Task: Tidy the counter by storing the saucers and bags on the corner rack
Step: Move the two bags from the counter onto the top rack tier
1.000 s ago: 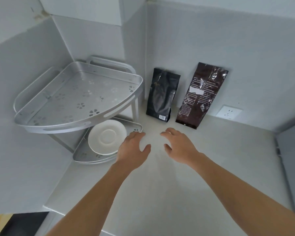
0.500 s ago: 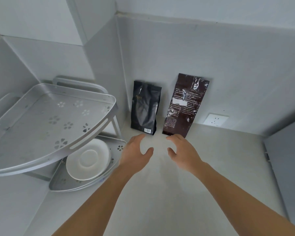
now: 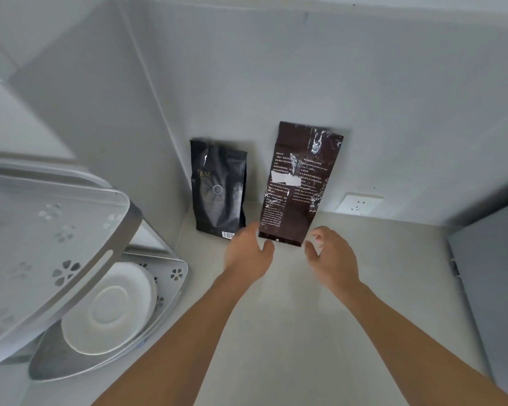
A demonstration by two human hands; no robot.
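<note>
Both hands, left [image 3: 248, 253] and right [image 3: 333, 256], hang open and empty either side of the brown bag's [image 3: 298, 183] base; saucer [image 3: 109, 312] sits in the rack [image 3: 56, 253].

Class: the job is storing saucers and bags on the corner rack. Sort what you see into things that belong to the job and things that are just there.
Belongs to the job:
white round saucer, on the lower shelf
silver metal two-tier corner rack
short black bag
tall dark brown bag
left hand and right hand, both open

Just there:
white wall socket
grey panel at right
</note>
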